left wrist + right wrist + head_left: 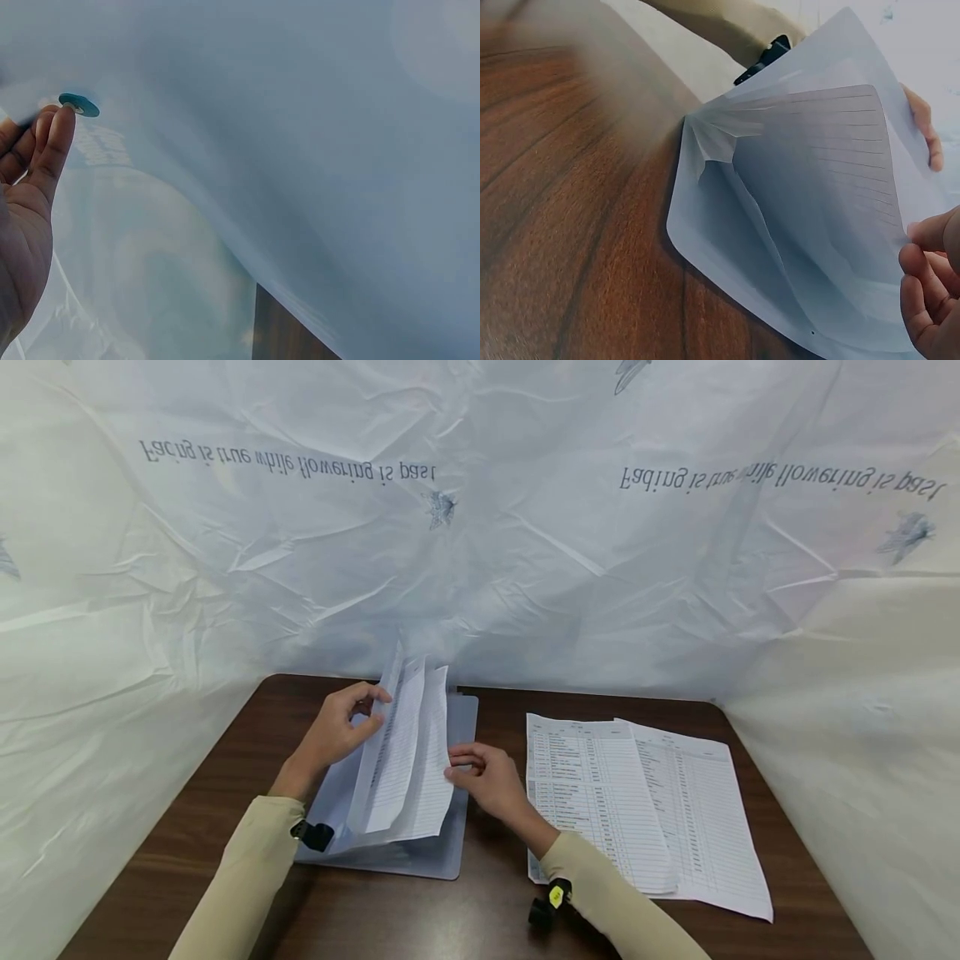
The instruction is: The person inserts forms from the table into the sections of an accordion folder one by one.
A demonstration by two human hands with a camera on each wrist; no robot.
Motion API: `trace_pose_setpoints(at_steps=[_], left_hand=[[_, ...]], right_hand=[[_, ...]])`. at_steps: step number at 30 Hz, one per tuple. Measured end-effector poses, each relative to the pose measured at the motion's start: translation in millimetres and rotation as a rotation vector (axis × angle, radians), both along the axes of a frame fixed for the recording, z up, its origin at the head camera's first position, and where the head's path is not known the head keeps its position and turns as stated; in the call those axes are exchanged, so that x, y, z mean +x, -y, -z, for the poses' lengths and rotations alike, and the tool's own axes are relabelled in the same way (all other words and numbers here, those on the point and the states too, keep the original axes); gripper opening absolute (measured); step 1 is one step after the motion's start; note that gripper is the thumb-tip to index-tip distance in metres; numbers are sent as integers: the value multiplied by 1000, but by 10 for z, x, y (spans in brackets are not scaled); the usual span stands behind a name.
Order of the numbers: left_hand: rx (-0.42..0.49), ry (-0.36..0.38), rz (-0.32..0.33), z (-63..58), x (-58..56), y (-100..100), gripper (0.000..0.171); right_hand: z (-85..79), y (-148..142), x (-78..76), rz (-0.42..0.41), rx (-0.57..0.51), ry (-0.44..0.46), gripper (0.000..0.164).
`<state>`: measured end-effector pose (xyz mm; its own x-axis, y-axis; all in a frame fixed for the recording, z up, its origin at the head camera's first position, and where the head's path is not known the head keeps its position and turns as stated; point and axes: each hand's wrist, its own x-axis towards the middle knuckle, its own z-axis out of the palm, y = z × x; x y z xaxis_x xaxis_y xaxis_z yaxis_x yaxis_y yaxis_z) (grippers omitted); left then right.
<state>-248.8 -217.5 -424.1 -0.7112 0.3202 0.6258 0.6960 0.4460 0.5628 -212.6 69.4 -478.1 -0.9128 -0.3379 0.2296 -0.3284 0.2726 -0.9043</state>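
A translucent blue-grey plastic document folder [467, 752] with a pleated side [720, 139] lies open on the table. My left hand [337, 727] pinches the edge of its raised cover [262, 150], and a small teal disc [81, 106] shows at the fingertips. Lined printed sheets [431, 764] stand partly upright inside the folder. At their right edge, my right hand [491, 781] pinches a sheet [851, 142] between thumb and fingers. The lower part of the sheets is hidden within the folder.
Two overlapping stacks or sheets of printed tables, a nearer one [592, 810] and one partly beneath [712, 818], lie to the right on the dark wooden table [480, 914]. A white printed curtain [510, 560] hangs behind the table and at both sides.
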Motion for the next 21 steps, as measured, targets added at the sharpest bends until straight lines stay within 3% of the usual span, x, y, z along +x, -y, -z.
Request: trace_pose_setpoints(at_steps=[21], left_hand=[[10, -3, 13, -19, 25, 6, 25]], right_hand=[[16, 195, -2, 1, 130, -139, 32]])
